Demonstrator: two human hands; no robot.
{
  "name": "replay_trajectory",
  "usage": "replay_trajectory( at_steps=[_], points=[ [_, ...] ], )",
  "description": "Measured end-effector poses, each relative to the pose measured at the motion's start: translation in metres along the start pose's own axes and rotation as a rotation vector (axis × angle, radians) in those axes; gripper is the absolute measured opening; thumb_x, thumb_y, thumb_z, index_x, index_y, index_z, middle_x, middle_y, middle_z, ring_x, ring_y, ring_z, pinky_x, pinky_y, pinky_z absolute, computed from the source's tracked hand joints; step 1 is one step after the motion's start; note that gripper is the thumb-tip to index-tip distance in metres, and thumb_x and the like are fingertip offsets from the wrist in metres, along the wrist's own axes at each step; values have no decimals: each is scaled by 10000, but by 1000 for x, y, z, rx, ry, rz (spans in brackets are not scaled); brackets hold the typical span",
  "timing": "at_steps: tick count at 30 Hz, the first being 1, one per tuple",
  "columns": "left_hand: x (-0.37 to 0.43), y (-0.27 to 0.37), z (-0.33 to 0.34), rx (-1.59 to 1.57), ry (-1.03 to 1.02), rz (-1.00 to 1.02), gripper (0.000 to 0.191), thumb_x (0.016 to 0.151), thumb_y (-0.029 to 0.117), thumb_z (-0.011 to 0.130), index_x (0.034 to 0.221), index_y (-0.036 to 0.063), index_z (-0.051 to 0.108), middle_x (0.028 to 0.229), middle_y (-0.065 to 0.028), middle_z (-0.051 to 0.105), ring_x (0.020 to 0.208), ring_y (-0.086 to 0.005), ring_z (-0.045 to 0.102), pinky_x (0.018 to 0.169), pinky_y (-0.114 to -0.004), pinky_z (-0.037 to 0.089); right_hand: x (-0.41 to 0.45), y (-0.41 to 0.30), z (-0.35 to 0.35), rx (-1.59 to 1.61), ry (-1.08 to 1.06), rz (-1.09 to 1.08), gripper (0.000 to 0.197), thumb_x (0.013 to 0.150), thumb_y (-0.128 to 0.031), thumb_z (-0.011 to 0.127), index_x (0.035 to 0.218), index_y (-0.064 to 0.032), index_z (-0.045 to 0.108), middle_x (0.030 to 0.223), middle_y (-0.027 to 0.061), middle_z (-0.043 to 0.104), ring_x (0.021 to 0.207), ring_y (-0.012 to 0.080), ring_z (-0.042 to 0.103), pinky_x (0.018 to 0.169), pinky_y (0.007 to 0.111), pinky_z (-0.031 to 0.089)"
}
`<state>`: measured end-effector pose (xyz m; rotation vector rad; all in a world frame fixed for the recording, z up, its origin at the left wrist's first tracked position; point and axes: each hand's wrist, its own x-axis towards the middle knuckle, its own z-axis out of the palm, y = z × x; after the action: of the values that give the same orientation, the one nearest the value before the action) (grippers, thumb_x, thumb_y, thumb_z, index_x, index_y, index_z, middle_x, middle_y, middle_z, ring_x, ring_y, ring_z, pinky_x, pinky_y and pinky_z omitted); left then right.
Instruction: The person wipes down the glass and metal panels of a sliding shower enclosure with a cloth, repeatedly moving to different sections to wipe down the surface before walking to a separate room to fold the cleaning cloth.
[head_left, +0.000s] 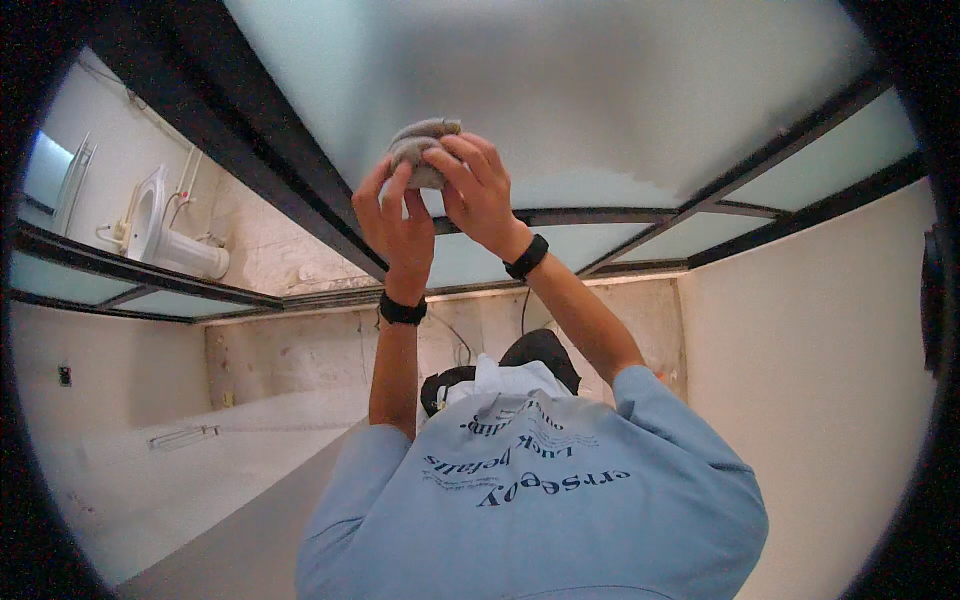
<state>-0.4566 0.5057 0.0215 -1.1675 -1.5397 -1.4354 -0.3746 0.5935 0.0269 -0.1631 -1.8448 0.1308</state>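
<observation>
Both my hands grip a folded grey cloth (420, 154) in front of a frosted glass panel (600, 112). My left hand (394, 214) has its fingers bent over the cloth's lower left side. The fingers of my right hand (476, 184) press on its right side. Whether the cloth touches the glass I cannot tell. A dark metal frame (300, 165) borders the panel on the left, close by my left hand. Each wrist wears a black band.
Through an opening on the left, a white pedestal washbasin (161, 225) stands by a wall with pipes. A dark crossbar (615, 216) runs below my hands. Under it lies a stained floor (300, 337) with thin cables. A pale wall (810, 322) rises on the right.
</observation>
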Motion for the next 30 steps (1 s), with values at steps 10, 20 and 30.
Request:
replay_trajectory(
  at_steps=[10,20,30],
  points=[
    [-140,-31,7,22,-299,-399,323,797,-54,671,1096,69,663,1098,-120,632,1033,-316,597,874,-411,482,-128,23,17,67,-422,197,356,779,-26,637,1129,-91,613,1112,99,599,1020,300,592,827,386,543],
    [-35,33,23,-129,-46,-69,342,778,-69,673,1075,99,664,1126,-117,632,1001,-297,606,826,-386,502,-43,18,-37,-63,-73,79,491,730,-9,646,1200,-145,607,1223,98,558,1124,330,538,914,436,507],
    [-154,2,38,-94,-360,-343,345,760,-72,667,1074,70,671,1095,-121,632,1006,-309,596,869,-406,489,-153,44,-26,-43,-340,225,425,776,39,610,1177,-103,596,1109,113,593,1090,334,578,909,414,517]
  ],
)
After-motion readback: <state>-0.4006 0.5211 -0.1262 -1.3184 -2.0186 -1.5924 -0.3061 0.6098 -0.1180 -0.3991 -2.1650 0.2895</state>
